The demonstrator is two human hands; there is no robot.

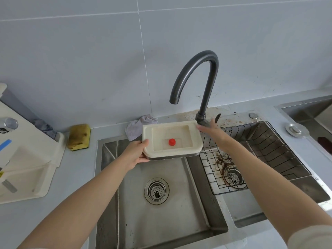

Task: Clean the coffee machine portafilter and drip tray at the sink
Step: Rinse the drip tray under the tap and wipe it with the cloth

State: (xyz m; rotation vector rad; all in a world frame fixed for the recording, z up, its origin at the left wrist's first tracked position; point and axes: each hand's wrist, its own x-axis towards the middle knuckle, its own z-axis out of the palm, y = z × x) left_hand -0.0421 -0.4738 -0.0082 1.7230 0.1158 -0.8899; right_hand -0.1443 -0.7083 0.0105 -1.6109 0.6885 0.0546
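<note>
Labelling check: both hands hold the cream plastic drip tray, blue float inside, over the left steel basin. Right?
No: head view shows a red round float, not blue. Left hand and right hand hold the cream plastic drip tray over the left steel basin.

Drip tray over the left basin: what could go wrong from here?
1. The drip tray is held only at opposite corners, by the left hand and right hand; a tilt could slop what looks like liquid inside.
2. Tipped, the red float might fall toward the drain.
3. The wire rack shows coffee residue; resting the tray there could re-soil it.
</note>
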